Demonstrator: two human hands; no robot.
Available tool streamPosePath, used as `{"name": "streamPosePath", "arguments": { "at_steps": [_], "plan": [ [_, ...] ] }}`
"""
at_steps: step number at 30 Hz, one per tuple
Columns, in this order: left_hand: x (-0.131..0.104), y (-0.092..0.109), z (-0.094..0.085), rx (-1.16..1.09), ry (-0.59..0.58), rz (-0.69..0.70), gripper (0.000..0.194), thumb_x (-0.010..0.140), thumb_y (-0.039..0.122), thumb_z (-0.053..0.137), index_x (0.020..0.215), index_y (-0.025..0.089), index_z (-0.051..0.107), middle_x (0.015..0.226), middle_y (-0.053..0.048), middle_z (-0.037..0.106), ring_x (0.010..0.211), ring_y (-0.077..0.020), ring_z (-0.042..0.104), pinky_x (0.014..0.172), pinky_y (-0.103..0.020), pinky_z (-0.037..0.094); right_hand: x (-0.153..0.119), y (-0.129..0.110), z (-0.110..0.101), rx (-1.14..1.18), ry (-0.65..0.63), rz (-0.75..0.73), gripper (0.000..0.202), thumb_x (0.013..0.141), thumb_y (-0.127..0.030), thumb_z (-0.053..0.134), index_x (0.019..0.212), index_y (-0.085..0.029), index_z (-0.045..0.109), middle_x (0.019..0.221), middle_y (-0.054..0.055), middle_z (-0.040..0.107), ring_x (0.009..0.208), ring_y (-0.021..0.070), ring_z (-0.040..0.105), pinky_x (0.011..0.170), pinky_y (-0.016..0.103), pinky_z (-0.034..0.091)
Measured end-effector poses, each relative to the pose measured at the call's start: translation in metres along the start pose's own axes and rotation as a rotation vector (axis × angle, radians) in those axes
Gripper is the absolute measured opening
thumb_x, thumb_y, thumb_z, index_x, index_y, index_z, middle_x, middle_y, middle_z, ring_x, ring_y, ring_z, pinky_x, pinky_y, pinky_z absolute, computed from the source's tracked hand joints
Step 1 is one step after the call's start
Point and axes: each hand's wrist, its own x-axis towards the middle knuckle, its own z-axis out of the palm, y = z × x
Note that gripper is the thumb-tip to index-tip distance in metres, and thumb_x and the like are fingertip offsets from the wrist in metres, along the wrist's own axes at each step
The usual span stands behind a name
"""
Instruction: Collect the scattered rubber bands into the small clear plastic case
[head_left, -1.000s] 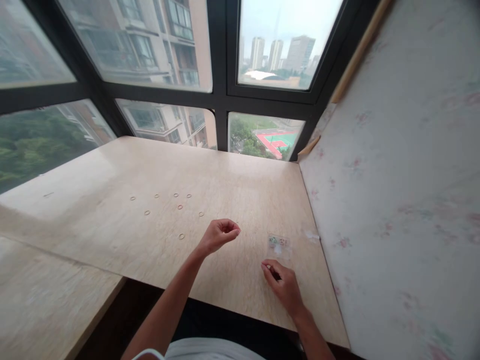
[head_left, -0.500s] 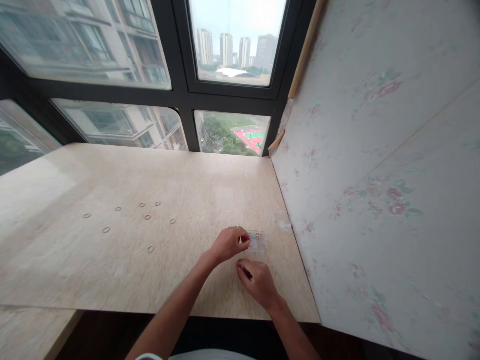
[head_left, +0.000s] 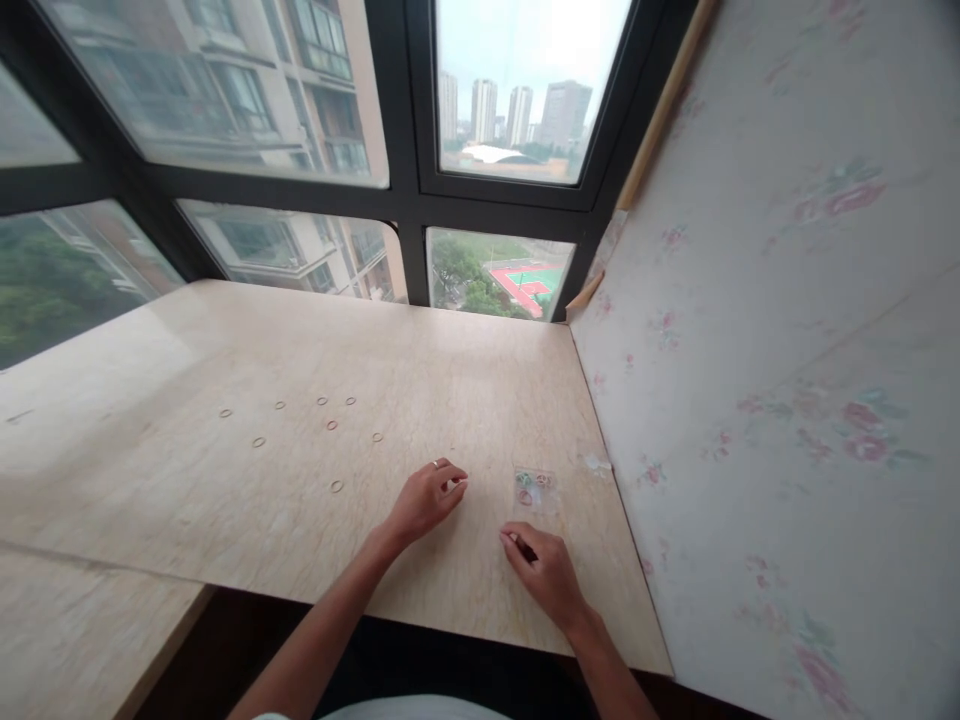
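Note:
My left hand (head_left: 429,502) is just above the pale marble-patterned surface, left of a small clear plastic box (head_left: 553,500). Its fingers are bent loosely, with a gap beside the thumb, and I see nothing held. My right hand (head_left: 546,570) rests just below the box, thumb pressed against curled fingers; what they hold, if anything, is hidden. Inside the box are green rings (head_left: 523,480) and reddish rings (head_left: 543,480). Several thin tan rings, such as this near one (head_left: 337,487), lie spread out to the left, with one reddish ring (head_left: 331,426) among them.
A crumpled clear plastic piece (head_left: 596,461) lies against the floral-papered wall (head_left: 750,420) on the right. Dark-framed windows (head_left: 416,205) border the far side. The near edge of the surface (head_left: 450,628) runs just in front of my body.
My left hand has moved left, away from the box, and its fingers have loosened. The right hand stays by the box, still closed. The view has swung a little to the left.

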Motion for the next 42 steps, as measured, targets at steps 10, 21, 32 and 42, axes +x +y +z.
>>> {"name": "streamPosePath", "arguments": {
  "at_steps": [10,21,32,42],
  "plan": [
    [-0.035,-0.021,-0.003,0.167,0.107,0.130,0.024,0.085,0.014,0.050,0.104,0.018,0.065,0.095,-0.009,0.064,0.091,-0.0209,0.058,0.081,-0.035,0.048,0.037,-0.035,0.008,0.066,-0.093,-0.001,0.026,0.091,-0.036,0.051,0.093,-0.017,0.068,0.056,-0.002,0.058,0.049,0.0114,0.055,0.051,0.021,0.043],
    [-0.032,-0.033,-0.002,-0.008,0.135,0.005,0.015,0.075,0.008,0.049,0.080,0.014,0.062,0.080,-0.008,0.064,0.075,-0.0204,0.058,0.065,-0.030,0.045,0.176,-0.119,0.099,-0.157,-0.436,-0.230,0.025,0.091,-0.029,0.050,0.109,-0.019,0.064,0.065,-0.003,0.068,0.058,0.0098,0.062,0.061,0.019,0.044],
    [-0.036,-0.035,-0.005,-0.097,0.145,0.017,0.013,0.079,0.010,0.049,0.079,0.017,0.060,0.086,-0.007,0.065,0.081,-0.0198,0.058,0.072,-0.030,0.045,0.273,-0.154,0.199,-0.591,-0.629,-0.369,0.026,0.090,-0.032,0.050,0.101,-0.021,0.071,0.097,0.010,0.072,0.096,0.0235,0.064,0.078,0.031,0.046],
    [-0.028,-0.037,-0.008,-0.114,0.147,-0.005,0.014,0.076,0.010,0.048,0.070,0.018,0.058,0.073,-0.004,0.062,0.069,-0.0176,0.055,0.063,-0.028,0.040,0.279,-0.151,0.208,-0.641,-0.679,-0.453,0.023,0.090,-0.027,0.052,0.091,-0.016,0.072,0.100,0.015,0.071,0.099,0.0266,0.063,0.082,0.036,0.044]
  ]
}}
